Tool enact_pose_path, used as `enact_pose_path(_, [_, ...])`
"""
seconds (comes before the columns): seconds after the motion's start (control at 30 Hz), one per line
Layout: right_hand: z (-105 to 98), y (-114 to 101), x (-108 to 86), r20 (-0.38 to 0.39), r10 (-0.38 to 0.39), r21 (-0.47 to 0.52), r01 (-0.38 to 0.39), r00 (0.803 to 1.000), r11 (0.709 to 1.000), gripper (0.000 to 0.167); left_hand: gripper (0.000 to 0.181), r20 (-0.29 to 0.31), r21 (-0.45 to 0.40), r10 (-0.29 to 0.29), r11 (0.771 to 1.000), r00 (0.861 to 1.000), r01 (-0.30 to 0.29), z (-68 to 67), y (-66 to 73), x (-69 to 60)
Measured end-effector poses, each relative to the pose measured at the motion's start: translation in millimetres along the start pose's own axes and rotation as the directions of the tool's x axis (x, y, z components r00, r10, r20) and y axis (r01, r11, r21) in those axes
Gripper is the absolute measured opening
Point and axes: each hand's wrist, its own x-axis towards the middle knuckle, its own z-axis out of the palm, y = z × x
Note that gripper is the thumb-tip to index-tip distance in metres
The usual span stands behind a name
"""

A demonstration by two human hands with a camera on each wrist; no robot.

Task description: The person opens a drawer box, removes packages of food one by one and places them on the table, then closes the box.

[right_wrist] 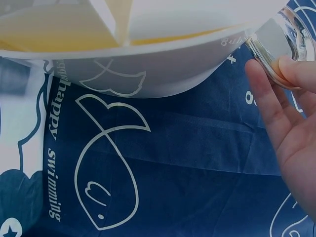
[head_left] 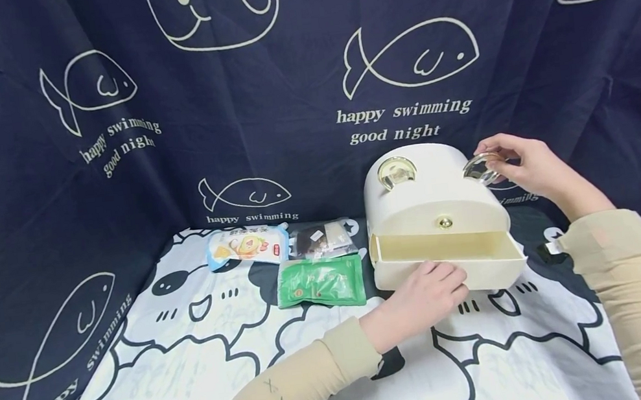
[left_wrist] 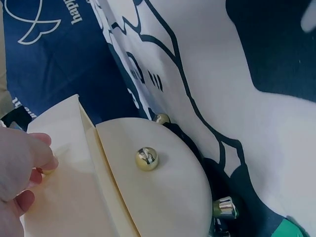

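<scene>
As the head view shows, the cream drawer box (head_left: 421,210), probably light, stiff plastic, stands on the cloth (head_left: 167,359). Left wrist: the left hand (left_wrist: 19,165) pinches the drawer knob (left_wrist: 48,172), a sensible hold. Right wrist: the right hand (right_wrist: 294,116) pinches a shiny disc (right_wrist: 269,42), likely slippery.

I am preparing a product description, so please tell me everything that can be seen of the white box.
The white box looks like smooth plastic, with a rounded top, two shiny gold ear-like discs and a gold knob on its upper front. It stands upright on the patterned cloth, right of the green packet, before the dark curtain. Its lower drawer is pulled out, with a pale yellowish inside. The left hand holds the drawer knob; the right hand pinches the right disc.
</scene>
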Motion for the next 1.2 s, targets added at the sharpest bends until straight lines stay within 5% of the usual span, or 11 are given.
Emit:
enact_pose_path(0.67, [1,4,0.6,-0.003,0.011,-0.006,-0.011,1.000,1.000,0.030,0.022,0.070,0.015,-0.009,1.000,0.997,0.008,13.3,-10.9,7.9])
enact_pose_path(1.2, [2,3,0.2,-0.014,0.002,-0.026,-0.002,1.000,1.000,0.031,0.023,0.071,0.043,-0.049,0.998,0.996,0.046,22.6,-20.4,17.2])
